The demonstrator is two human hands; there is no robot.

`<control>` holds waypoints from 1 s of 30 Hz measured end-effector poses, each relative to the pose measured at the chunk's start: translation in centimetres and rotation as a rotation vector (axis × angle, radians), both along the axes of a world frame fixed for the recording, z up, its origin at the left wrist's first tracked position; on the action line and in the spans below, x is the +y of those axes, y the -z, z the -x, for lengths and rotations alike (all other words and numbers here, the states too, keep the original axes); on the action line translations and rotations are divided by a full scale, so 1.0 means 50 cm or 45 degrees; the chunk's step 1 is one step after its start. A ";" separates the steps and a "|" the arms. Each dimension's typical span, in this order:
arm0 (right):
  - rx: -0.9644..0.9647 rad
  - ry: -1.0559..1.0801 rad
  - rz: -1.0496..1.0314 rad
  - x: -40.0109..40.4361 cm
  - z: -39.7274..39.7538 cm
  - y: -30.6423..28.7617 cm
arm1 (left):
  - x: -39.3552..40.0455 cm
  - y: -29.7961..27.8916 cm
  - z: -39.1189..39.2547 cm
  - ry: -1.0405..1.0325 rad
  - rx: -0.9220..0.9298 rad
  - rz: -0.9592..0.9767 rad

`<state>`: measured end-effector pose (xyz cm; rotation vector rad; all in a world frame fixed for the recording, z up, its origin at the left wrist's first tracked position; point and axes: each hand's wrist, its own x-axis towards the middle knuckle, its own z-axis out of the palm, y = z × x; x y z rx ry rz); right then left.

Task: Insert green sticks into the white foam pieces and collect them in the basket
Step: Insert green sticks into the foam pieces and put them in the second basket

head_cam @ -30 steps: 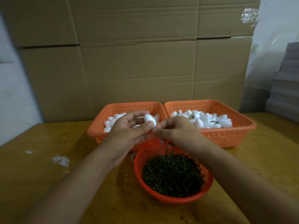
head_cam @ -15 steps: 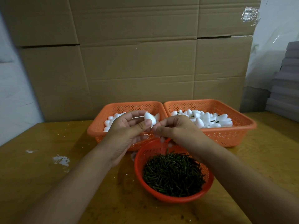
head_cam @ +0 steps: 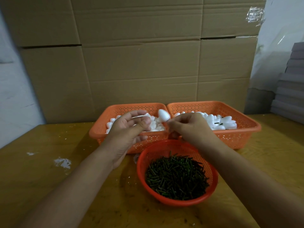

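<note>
Blank cardboard boxes (head_cam: 139, 63), right hand (head_cam: 189, 127) pinching foam piece (head_cam: 163, 115), left hand (head_cam: 126, 130) slack

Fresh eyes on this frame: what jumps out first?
The two hands, left and right, meeting mid-frame, the right lifting a white foam piece on its stick. Below them, a round red basket of green sticks; behind, two orange trays of foam.

left hand (head_cam: 130, 127) released foam piece (head_cam: 163, 115), right hand (head_cam: 189, 127) lifts it
</note>
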<state>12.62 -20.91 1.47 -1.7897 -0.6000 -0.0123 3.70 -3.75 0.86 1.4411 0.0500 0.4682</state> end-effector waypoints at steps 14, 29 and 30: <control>-0.167 0.637 0.313 -0.086 -0.073 -0.008 | 0.093 0.029 -0.015 -0.642 0.005 -1.362; -0.474 0.257 0.280 -0.041 -0.024 -0.030 | 0.099 0.030 0.000 -0.371 0.362 -1.761; -0.473 0.166 0.289 -0.037 -0.016 -0.034 | 0.100 0.030 0.000 -0.366 0.373 -1.765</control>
